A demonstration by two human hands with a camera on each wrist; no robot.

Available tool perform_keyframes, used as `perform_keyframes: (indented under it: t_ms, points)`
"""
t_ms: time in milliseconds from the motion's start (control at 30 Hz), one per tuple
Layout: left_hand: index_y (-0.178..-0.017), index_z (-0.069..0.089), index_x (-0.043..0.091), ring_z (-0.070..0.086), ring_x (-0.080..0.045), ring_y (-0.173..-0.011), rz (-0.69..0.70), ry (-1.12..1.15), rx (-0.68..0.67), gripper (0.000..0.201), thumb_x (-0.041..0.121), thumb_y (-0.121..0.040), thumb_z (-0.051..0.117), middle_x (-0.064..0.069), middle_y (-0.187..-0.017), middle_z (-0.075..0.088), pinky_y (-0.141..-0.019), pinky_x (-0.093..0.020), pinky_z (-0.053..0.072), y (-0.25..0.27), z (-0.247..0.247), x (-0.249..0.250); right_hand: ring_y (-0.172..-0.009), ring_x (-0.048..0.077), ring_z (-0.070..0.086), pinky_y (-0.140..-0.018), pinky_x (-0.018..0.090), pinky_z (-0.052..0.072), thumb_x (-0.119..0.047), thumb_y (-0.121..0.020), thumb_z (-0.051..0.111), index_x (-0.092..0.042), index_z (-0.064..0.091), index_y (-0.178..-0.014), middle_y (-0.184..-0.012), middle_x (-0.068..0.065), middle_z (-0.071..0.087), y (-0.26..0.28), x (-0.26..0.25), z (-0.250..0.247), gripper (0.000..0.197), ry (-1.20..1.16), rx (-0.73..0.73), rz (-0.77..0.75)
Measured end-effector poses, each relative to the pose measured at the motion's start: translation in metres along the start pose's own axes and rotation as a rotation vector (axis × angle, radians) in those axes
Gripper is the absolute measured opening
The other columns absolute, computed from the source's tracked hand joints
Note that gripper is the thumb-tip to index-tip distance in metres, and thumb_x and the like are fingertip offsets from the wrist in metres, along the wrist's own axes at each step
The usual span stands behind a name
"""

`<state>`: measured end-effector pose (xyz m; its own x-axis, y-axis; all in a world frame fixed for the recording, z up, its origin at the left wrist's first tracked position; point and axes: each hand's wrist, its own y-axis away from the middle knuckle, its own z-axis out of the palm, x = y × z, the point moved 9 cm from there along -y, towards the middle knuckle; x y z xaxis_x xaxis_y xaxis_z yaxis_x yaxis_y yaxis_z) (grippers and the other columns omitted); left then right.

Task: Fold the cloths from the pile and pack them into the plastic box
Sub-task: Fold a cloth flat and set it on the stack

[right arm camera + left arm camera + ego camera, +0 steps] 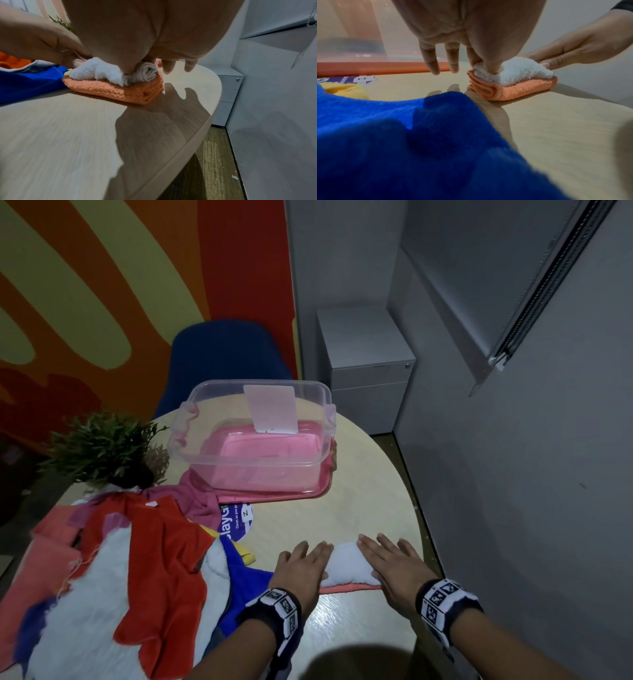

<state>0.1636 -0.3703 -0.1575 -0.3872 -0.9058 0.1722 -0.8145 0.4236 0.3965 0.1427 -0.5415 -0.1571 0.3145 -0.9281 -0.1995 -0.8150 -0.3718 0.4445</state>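
Folded white-and-orange terry cloth (513, 81) on bench: soft, light, springy. Left hand (301, 568), right hand (394, 566) lay flat, fingers spread, pressing ends. Best lifted by both ends.

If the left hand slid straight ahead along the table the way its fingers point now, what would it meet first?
Probably the pink tray under the plastic box. The left hand presses the folded cloth, fingers pointing toward the box; bare table lies between, though depth is hard to judge.
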Motion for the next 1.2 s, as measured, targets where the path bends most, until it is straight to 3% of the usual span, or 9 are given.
perform_keyframes:
  t_ms: [100, 267, 333, 433, 567, 767, 900, 1000, 1200]
  points:
    - [-0.155, -0.005, 0.026, 0.005, -0.030, -0.149, -0.026, -0.061, -0.131, 0.092, 0.021, -0.089, 0.059, 0.007, -0.165, 0.004, -0.113, -0.054, 0.023, -0.006, 0.018, -0.007, -0.153, 0.017, 0.003, -0.122, 0.040, 0.007, -0.015, -0.102, 0.039, -0.032, -0.003, -0.157, -0.165, -0.013, -0.002, -0.002, 0.002, 0.001, 0.071, -0.036, 0.016, -0.006]
    - [-0.153, -0.015, 0.033, -0.006, -0.032, -0.150, -0.059, -0.106, -0.274, 0.105, 0.024, -0.085, 0.064, 0.010, -0.164, -0.010, -0.115, -0.061, 0.013, -0.019, 0.022, -0.011, -0.152, 0.017, 0.006, -0.121, 0.039, 0.010, -0.020, -0.105, 0.033, -0.035, 0.002, -0.157, -0.165, -0.016, 0.003, -0.010, 0.003, 0.005, 0.062, -0.115, 0.031, 0.032]
    - [-0.154, -0.013, 0.034, -0.003, -0.033, -0.151, -0.063, -0.094, -0.300, 0.105, 0.024, -0.085, 0.065, 0.008, -0.164, -0.009, -0.114, -0.061, 0.016, -0.020, 0.018, -0.012, -0.151, 0.017, 0.013, -0.121, 0.036, 0.015, -0.019, -0.104, 0.037, -0.034, 0.007, -0.157, -0.164, -0.015, 0.010, -0.010, 0.002, 0.002, 0.063, -0.160, 0.050, 0.052]
    - [-0.155, 0.000, 0.033, 0.012, -0.028, -0.149, -0.063, 0.048, -0.165, 0.086, 0.023, -0.091, 0.057, 0.004, -0.165, 0.003, -0.113, -0.053, 0.026, -0.019, -0.001, -0.013, -0.146, 0.013, 0.024, -0.119, 0.028, 0.020, -0.021, -0.102, 0.042, -0.031, 0.017, -0.156, -0.163, -0.012, 0.019, -0.007, 0.005, -0.010, 0.061, -0.242, 0.127, 0.075]
    - [-0.155, 0.016, 0.027, 0.020, -0.016, -0.146, -0.040, 0.262, 0.102, 0.056, 0.035, -0.102, 0.033, 0.006, -0.164, 0.010, -0.116, -0.042, 0.027, -0.007, -0.037, -0.014, -0.142, 0.014, 0.032, -0.118, 0.031, 0.029, -0.020, -0.098, 0.045, -0.032, 0.023, -0.153, -0.163, -0.012, 0.015, -0.005, 0.009, -0.018, 0.061, -0.332, 0.179, 0.109]
    - [-0.154, 0.020, 0.026, 0.023, -0.018, -0.145, -0.066, 0.332, 0.189, 0.072, 0.053, -0.093, 0.046, 0.004, -0.162, 0.015, -0.117, -0.038, 0.026, 0.011, -0.044, -0.012, -0.148, 0.011, 0.020, -0.121, 0.034, 0.024, -0.049, -0.087, 0.055, -0.034, 0.013, -0.156, -0.164, -0.016, 0.005, 0.007, 0.002, -0.032, 0.082, -0.379, 0.199, 0.110]
    - [-0.152, 0.017, 0.026, 0.030, -0.017, -0.138, -0.097, 0.404, 0.207, 0.088, 0.056, -0.081, 0.060, 0.003, -0.155, 0.025, -0.113, -0.037, 0.033, 0.023, -0.030, -0.017, -0.145, 0.014, 0.027, -0.116, 0.040, 0.033, -0.064, -0.069, 0.066, -0.038, 0.006, -0.154, -0.164, -0.014, 0.004, 0.010, 0.011, -0.022, 0.108, -0.367, 0.191, 0.152]
    - [-0.152, 0.014, 0.030, 0.037, -0.018, -0.132, -0.080, 0.401, 0.209, 0.098, 0.054, -0.074, 0.068, 0.005, -0.149, 0.027, -0.107, -0.035, 0.040, 0.025, -0.023, -0.016, -0.140, 0.014, 0.037, -0.114, 0.034, 0.037, -0.047, -0.073, 0.076, -0.033, 0.014, -0.154, -0.162, -0.011, 0.016, 0.012, 0.016, -0.019, 0.103, -0.376, 0.185, 0.183]
    - [-0.150, 0.019, 0.030, 0.050, -0.017, -0.121, -0.059, 0.390, 0.155, 0.084, 0.037, -0.082, 0.067, 0.006, -0.148, 0.033, -0.099, -0.035, 0.048, 0.009, -0.012, -0.005, -0.135, 0.015, 0.043, -0.112, 0.026, 0.033, -0.026, -0.094, 0.058, -0.023, 0.028, -0.152, -0.157, -0.005, 0.031, 0.010, 0.018, -0.030, 0.065, -0.331, 0.212, 0.231]
